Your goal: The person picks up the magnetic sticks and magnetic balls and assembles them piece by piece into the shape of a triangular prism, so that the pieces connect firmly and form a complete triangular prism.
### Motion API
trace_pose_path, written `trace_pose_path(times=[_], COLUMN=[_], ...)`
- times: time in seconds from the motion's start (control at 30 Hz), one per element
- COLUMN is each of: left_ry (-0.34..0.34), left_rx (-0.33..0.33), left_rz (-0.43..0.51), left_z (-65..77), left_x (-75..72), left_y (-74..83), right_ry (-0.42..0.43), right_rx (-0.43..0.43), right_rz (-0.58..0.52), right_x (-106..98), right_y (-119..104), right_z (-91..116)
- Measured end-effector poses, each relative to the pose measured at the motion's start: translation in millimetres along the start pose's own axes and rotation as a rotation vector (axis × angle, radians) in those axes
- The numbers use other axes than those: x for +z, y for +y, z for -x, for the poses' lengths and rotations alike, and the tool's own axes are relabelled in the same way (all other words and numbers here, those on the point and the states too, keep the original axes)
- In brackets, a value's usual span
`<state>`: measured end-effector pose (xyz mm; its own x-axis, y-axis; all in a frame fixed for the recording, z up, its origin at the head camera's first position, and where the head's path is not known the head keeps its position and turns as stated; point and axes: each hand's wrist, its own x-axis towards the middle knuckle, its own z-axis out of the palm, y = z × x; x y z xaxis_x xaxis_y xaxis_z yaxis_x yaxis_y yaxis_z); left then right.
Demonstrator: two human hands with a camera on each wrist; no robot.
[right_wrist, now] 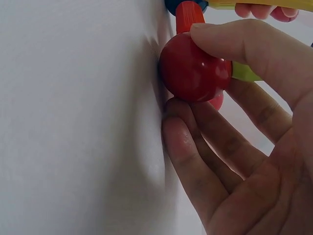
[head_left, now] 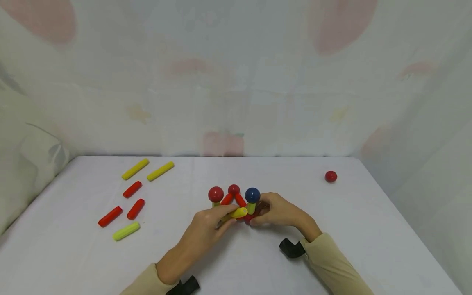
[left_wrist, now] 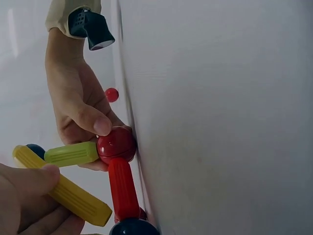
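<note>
My left hand (head_left: 206, 227) pinches a yellow stick (left_wrist: 80, 198) over the near side of a ball-and-stick frame. My right hand (head_left: 282, 211) grips the red corner ball (right_wrist: 188, 68) at the frame's lower right, thumb on top in its wrist view. From that ball rise a yellow-green stick (head_left: 251, 208) and a blue ball (head_left: 252, 195). A red stick (left_wrist: 123, 188) links it to a dark blue ball (left_wrist: 134, 227) at the left. Another red ball (head_left: 215, 194) tops the left upright, and a smaller-looking red ball (head_left: 234, 189) joins red sticks at the back.
On the left of the white table (head_left: 387, 246) lie yellow sticks (head_left: 135, 169), several red sticks (head_left: 110, 216) and a yellow-green stick (head_left: 126, 231). A loose red ball (head_left: 331, 176) sits at the back right. A patterned cloth (head_left: 258, 102) hangs behind.
</note>
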<state>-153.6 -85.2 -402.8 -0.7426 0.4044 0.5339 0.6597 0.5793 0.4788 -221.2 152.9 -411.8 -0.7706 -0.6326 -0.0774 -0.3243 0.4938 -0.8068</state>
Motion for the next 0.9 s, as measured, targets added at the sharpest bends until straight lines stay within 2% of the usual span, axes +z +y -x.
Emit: trace_pose_path(times=[0.27,0.6,0.9], left_ry=[0.046,0.051,0.055], left_rx=[0.037,0.038,0.021], left_rz=[-0.029,-0.069,-0.139], left_z=[0.9,1.1,0.0], left_x=[2.6,3.6,1.7], left_y=[-1.2,-0.1,5.0], right_ry=[-0.022,-0.023,0.061], right_rx=[-0.005,-0.014,-0.090], right_rz=[-0.008,-0.012,0.001], right_x=[0.1,-0.1,0.7], right_y=[-1.2,-3.0,-8.0], right_z=[0.3,1.0,2.2])
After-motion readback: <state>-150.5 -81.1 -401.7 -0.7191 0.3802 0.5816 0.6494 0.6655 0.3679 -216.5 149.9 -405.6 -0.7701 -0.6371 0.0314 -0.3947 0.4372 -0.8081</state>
